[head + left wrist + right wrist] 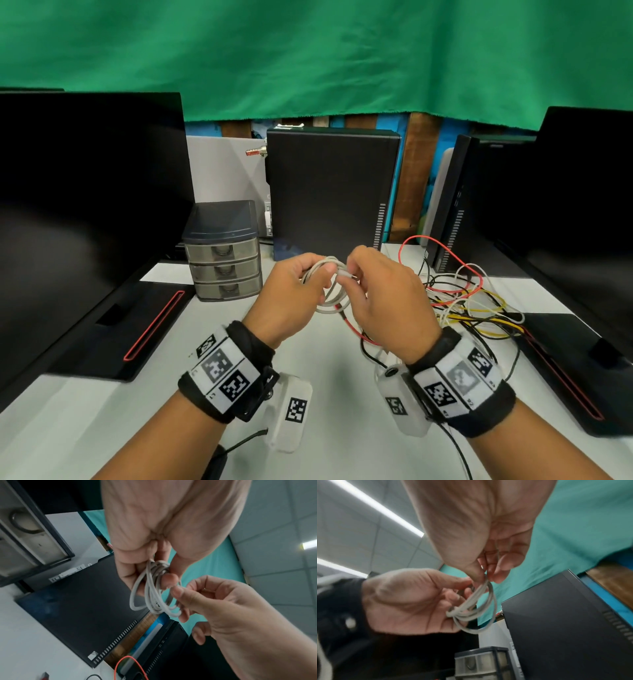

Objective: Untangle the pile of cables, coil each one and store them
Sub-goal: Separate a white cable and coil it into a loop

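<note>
A grey-white cable [331, 294] is wound into a small coil above the table's middle. My left hand [297, 291] grips the coil's loops [150, 595] between thumb and curled fingers. My right hand [383, 294] pinches the cable's end [485, 580] at the top of the coil, thumb against fingertips. A tangled pile of red, yellow, white and black cables [469, 301] lies on the table to the right of my right hand. A small three-drawer organiser [222, 253] stands to the left, behind my left hand, with its drawers closed.
A black computer tower [329, 188] stands behind my hands. Black monitors [78, 192] flank both sides, their bases [137, 329] resting on the white table [325, 428]. A second tower [455, 202] stands at the right. A green cloth [308, 58] hangs behind.
</note>
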A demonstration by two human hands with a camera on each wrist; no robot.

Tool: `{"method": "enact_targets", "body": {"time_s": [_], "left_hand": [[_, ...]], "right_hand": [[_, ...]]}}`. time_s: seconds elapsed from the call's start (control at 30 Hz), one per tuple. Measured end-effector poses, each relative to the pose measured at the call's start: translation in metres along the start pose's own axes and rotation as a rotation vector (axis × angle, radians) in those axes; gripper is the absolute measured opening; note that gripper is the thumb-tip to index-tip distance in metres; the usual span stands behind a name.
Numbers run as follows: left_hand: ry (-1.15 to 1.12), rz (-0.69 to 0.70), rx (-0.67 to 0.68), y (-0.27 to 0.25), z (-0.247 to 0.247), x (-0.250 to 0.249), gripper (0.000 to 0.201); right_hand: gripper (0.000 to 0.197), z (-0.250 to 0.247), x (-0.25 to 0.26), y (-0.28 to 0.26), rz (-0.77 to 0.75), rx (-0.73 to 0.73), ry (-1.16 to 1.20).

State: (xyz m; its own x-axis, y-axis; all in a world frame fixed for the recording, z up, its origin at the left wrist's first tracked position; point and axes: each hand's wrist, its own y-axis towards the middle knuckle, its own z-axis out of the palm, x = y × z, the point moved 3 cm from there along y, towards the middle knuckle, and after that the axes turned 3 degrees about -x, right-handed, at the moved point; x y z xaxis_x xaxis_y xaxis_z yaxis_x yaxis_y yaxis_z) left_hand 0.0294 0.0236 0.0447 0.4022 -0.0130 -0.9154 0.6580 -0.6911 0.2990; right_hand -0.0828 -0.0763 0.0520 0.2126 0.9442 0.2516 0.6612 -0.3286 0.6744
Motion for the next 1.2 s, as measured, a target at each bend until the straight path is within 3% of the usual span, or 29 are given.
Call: {"method": "enact_targets", "body": {"time_s": [0.2,0.37,0.5,0.67,0.73,0.83,0.93,1.03,1.13,1.2], "left_hand": [[0.108,0.051,0.076,0.002,-0.003,0.002,0.019],[0.187,0.064,0.048,0.005,-0.007,0.009,0.019],[0.307,0.115,0.06,0.007,-0.007,0.011,0.019],[0.338,0.057,0.151,0.01,-0.014,0.017,0.007],[0.21,-0.035,0.169,0.012,-0.016,0.023,0.015],[-0.27,-0.246,0.207,0.014,-0.019,0.026,0.032],[-0.492,-0.301,0.291,0.014,-0.019,0.027,0.042],[-0.457,-0.269,0.326,0.013,-0.016,0.028,0.033],[-0.296,-0.203,0.282,0.013,-0.013,0.027,0.013],[-0.203,-0.178,0.265,0.013,-0.011,0.03,0.01]], "right_hand": [[0.015,-0.003,-0.008,-0.003,0.078,0.054,0.142],[0.016,0.004,-0.008,-0.005,0.097,0.065,0.256],[0.016,0.003,-0.006,-0.005,0.11,0.054,0.248],[0.015,0.001,-0.007,-0.006,0.147,0.068,0.232],[0.014,0.001,-0.008,-0.007,0.164,0.074,0.246],[0.014,-0.003,-0.01,-0.007,0.188,0.047,0.321],[0.013,-0.007,-0.01,-0.007,0.21,0.039,0.387],[0.013,-0.009,-0.011,-0.007,0.228,0.039,0.397],[0.014,-0.008,-0.015,-0.008,0.256,0.027,0.44],[0.015,-0.006,-0.016,-0.009,0.262,0.021,0.475]]}}
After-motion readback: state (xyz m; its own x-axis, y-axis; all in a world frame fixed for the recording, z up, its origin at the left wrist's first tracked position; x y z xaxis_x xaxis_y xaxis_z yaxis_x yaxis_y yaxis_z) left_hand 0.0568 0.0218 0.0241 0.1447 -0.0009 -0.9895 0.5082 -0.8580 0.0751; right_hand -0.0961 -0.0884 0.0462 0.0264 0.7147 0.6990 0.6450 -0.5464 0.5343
